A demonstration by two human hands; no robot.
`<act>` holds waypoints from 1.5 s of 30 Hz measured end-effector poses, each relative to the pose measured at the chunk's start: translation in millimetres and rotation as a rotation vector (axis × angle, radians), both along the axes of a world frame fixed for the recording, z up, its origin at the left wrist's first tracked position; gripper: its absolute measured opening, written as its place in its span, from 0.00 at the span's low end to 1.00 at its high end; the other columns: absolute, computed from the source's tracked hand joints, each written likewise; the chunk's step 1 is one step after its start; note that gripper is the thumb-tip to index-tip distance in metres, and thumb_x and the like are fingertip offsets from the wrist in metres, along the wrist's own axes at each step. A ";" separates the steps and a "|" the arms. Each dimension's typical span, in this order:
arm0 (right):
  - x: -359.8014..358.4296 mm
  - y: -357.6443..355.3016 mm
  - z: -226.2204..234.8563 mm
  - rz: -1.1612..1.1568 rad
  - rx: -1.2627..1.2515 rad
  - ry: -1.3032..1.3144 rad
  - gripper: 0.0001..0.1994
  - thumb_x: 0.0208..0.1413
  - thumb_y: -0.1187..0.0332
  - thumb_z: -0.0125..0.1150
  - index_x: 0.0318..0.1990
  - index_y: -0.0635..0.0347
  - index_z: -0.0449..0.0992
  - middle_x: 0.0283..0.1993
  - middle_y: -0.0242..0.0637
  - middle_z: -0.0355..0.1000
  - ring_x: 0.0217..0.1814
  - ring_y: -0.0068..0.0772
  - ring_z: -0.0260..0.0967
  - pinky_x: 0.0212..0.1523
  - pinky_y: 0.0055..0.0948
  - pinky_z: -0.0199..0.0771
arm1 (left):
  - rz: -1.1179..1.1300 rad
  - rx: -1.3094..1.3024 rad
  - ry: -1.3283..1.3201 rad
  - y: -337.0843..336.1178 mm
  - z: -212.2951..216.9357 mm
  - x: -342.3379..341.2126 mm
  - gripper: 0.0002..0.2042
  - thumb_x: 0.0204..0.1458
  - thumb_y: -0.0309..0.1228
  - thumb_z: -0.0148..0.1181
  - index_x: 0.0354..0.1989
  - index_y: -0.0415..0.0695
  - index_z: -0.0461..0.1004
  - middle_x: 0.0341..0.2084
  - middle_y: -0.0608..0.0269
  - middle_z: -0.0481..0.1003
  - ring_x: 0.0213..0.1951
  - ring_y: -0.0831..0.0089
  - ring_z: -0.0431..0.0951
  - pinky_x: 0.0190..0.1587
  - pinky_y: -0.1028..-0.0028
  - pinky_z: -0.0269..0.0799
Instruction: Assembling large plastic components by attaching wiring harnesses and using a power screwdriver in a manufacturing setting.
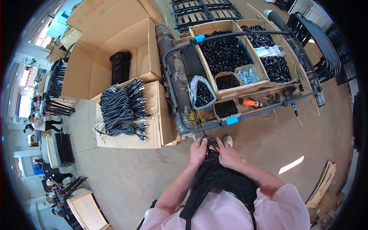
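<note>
Close in front of my body, both hands meet just below the near bar of a black tubular metal frame. My left hand is closed, its fingertips pinching the end of a thin black cord-like piece. The closed right hand grips a small red-handled tool that looks like pliers. Its jaws lie between the hands, too small to read clearly. Blue tape wraps the frame's near bar. The frame lies over wooden bins of small parts.
A wooden bin of black fittings stands ahead, with silver screws in a small tub. An orange power screwdriver lies near the frame. Left, bundled black cables rest on a cardboard box beside an open carton. People work far left.
</note>
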State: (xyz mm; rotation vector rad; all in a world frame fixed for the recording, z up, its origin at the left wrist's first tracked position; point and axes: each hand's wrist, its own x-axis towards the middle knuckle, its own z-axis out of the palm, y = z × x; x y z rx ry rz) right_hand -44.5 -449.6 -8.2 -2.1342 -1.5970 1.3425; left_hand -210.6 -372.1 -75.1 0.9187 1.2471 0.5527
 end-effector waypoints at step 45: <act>-118.1 0.3 16.7 -0.315 0.370 -0.503 0.43 0.50 0.69 0.68 0.77 0.44 0.60 0.45 0.51 0.65 0.44 0.54 0.72 0.36 0.45 0.82 | -0.692 1.014 0.758 128.9 51.1 13.1 0.18 0.70 0.43 0.48 0.35 0.42 0.73 0.27 0.39 0.81 0.33 0.37 0.82 0.40 0.43 0.75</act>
